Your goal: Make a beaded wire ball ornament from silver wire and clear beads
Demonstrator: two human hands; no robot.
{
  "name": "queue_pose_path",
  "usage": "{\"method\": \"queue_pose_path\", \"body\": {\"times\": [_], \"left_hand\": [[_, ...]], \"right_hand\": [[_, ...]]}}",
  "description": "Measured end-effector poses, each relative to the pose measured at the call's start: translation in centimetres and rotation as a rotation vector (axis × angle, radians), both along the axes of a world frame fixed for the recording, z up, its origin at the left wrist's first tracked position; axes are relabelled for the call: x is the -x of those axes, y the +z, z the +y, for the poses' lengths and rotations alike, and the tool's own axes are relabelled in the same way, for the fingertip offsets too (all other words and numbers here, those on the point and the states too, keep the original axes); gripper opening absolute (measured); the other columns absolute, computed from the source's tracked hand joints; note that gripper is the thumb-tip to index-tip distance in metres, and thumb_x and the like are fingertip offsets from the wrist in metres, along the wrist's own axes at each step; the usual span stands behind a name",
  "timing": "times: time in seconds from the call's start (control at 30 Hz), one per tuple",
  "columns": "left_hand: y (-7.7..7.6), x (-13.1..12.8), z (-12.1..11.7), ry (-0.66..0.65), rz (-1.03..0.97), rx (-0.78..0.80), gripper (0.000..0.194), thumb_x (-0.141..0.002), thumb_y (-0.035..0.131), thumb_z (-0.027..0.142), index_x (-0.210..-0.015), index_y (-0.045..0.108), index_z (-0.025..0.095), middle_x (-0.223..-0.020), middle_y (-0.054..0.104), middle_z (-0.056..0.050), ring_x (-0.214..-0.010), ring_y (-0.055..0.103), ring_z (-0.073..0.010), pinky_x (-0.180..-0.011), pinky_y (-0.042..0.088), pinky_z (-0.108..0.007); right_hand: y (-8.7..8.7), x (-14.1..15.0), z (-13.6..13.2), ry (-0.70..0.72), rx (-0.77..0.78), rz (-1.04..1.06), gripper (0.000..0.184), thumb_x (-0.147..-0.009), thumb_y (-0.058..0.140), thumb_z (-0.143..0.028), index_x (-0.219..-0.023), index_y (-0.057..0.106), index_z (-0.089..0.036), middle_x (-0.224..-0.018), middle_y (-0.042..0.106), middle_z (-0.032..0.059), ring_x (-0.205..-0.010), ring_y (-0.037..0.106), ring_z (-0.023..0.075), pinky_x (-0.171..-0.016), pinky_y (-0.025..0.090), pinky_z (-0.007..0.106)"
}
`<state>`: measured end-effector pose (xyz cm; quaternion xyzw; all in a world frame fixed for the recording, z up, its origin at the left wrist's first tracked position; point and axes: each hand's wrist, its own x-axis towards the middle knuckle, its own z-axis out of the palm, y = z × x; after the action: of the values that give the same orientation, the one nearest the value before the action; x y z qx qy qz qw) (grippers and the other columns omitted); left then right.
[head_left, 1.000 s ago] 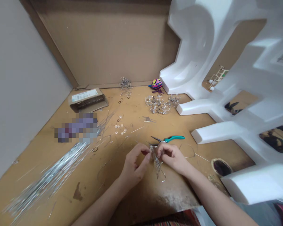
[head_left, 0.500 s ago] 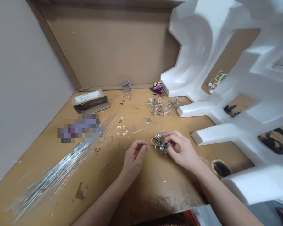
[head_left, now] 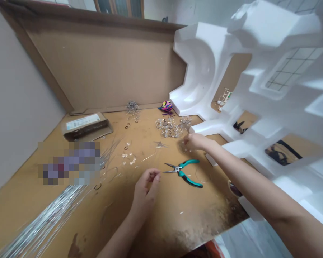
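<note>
My right hand (head_left: 194, 142) reaches over the table's right side with curled fingers around a small piece of bent wire with clear beads (head_left: 183, 146), partly hidden and blurred. Just beyond it lies a cluster of similar beaded wire pieces (head_left: 168, 128). My left hand (head_left: 147, 186) rests near the table's middle, thumb and fingertips together, with nothing visible in it. Right of that hand lie teal-handled long-nose pliers (head_left: 177, 169), jaws and handles spread. Loose clear beads (head_left: 129, 158) and short wire bits (head_left: 160, 144) lie farther back.
A bundle of straight wires (head_left: 51, 218) covers the left side, beside a blurred-out purple item (head_left: 72, 159) and an open cardboard box (head_left: 87, 127). White foam packaging (head_left: 201, 71) borders the right. A colourful ball-like object (head_left: 166, 106) sits at the back, near a wire tangle (head_left: 132, 105).
My right hand has carried the beaded wire piece away from my left hand, back and right toward the cluster. The pliers now lie fully exposed. The camera view has tilted up.
</note>
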<state>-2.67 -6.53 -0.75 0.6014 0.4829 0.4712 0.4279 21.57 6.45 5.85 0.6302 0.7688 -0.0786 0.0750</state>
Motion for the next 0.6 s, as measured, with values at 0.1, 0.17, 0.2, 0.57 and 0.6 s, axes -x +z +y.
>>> {"method": "queue_pose_path", "body": {"times": [0.1,0.17,0.2,0.57,0.6], "left_hand": [[-0.1,0.0,-0.1,-0.005,0.001,0.018,0.018,-0.081,0.049,0.034,-0.090,0.054,0.019,-0.080,0.059,-0.003,-0.078,0.056,-0.0166,-0.073,0.046,-0.027],[-0.1,0.0,-0.1,-0.005,0.000,0.024,0.019,-0.080,0.050,0.035,-0.090,0.054,0.018,-0.081,0.059,-0.004,-0.078,0.057,-0.0171,-0.073,0.046,-0.027],[-0.1,0.0,-0.1,-0.005,0.003,0.024,0.020,-0.080,0.050,0.035,-0.090,0.054,0.018,-0.081,0.059,-0.004,-0.079,0.057,-0.0173,-0.074,0.046,-0.028],[-0.6,0.0,0.1,-0.023,0.023,0.061,0.025,-0.079,0.052,0.040,-0.092,0.054,0.018,-0.082,0.060,-0.004,-0.079,0.059,-0.0184,-0.073,0.047,-0.029],[-0.7,-0.1,0.1,-0.020,0.030,0.056,0.025,-0.079,0.052,0.040,-0.091,0.055,0.018,-0.080,0.060,-0.004,-0.078,0.059,-0.0185,-0.072,0.048,-0.029]], "right_hand": [[-0.8,-0.3,0.1,0.022,0.073,0.031,0.025,-0.065,0.058,-0.018,-0.087,0.068,-0.020,-0.082,0.068,0.0056,-0.073,0.060,0.0178,-0.058,0.038,0.022],[-0.5,-0.7,0.0,0.036,0.089,0.064,0.027,-0.065,0.059,-0.020,-0.091,0.068,-0.022,-0.083,0.068,0.0037,-0.072,0.060,0.0164,-0.059,0.039,0.022],[0.0,-1.1,0.0,0.033,0.076,0.079,0.030,-0.066,0.059,-0.022,-0.095,0.067,-0.022,-0.086,0.068,0.0040,-0.073,0.060,0.0166,-0.060,0.040,0.022],[4.2,1.6,-7.4,-0.128,-0.467,0.361,0.028,-0.083,0.043,-0.031,-0.103,0.061,-0.022,-0.103,0.064,0.0048,-0.087,0.058,0.0174,-0.074,0.040,0.027],[3.3,3.0,-8.3,-0.094,-0.449,0.401,0.026,-0.083,0.043,-0.030,-0.099,0.062,-0.023,-0.099,0.066,0.0033,-0.084,0.059,0.0160,-0.071,0.039,0.025]]}}
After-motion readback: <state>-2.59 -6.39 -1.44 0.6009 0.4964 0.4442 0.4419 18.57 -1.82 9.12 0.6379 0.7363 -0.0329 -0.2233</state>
